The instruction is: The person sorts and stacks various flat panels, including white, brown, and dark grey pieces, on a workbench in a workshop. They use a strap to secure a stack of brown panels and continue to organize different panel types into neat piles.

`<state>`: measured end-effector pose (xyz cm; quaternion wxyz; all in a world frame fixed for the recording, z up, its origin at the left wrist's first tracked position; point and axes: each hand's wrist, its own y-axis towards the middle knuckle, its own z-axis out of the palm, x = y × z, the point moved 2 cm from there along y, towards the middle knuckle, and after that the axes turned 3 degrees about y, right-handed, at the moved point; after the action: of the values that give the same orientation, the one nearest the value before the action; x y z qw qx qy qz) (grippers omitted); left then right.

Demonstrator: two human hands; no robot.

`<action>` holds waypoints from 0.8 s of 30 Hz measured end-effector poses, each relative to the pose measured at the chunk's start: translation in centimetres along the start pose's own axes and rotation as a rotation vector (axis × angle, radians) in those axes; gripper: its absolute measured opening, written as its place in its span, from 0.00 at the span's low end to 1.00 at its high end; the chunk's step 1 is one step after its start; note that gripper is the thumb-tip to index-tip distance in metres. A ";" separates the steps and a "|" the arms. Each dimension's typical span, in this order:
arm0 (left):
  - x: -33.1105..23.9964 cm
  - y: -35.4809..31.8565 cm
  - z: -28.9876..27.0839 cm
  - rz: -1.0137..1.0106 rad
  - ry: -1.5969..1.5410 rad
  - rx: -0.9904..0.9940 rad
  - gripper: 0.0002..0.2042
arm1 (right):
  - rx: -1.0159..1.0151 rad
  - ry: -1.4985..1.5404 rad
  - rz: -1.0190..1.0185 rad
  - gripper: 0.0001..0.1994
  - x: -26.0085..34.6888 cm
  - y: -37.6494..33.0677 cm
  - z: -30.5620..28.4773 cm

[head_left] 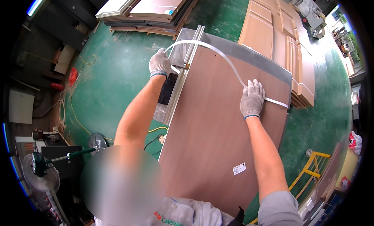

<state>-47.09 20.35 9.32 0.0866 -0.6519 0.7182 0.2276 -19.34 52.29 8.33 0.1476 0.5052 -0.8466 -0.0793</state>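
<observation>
Head view: your left hand [160, 63] is gripping the strap [214, 47]; your right hand [252, 101] is lying open on the board [212, 120].

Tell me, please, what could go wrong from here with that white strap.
The white strap arches between the left hand and the right hand, so it might twist or spring aside. The right hand lies over it on the brown panel; if that hand lifts, the strap could slide out of place.
</observation>
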 end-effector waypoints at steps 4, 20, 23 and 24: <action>1.4 1.0 -0.7 0.035 0.010 -0.104 0.13 | -0.018 -0.001 -0.014 0.21 0.2 0.2 -0.1; 1.2 -1.3 3.5 0.086 -0.202 0.131 0.17 | -0.010 -0.001 -0.018 0.21 0.8 0.4 -0.1; -4.4 -3.0 3.4 0.092 -0.073 0.336 0.19 | -0.018 -0.019 -0.012 0.21 -0.3 0.3 0.2; -4.0 -2.9 3.5 0.132 -0.089 0.354 0.20 | -0.026 -0.012 -0.021 0.20 -0.1 0.2 0.2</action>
<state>-44.30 25.32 7.32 0.2163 -0.5671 0.7838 0.1313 -19.52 52.43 8.20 0.1481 0.5117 -0.8409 -0.0951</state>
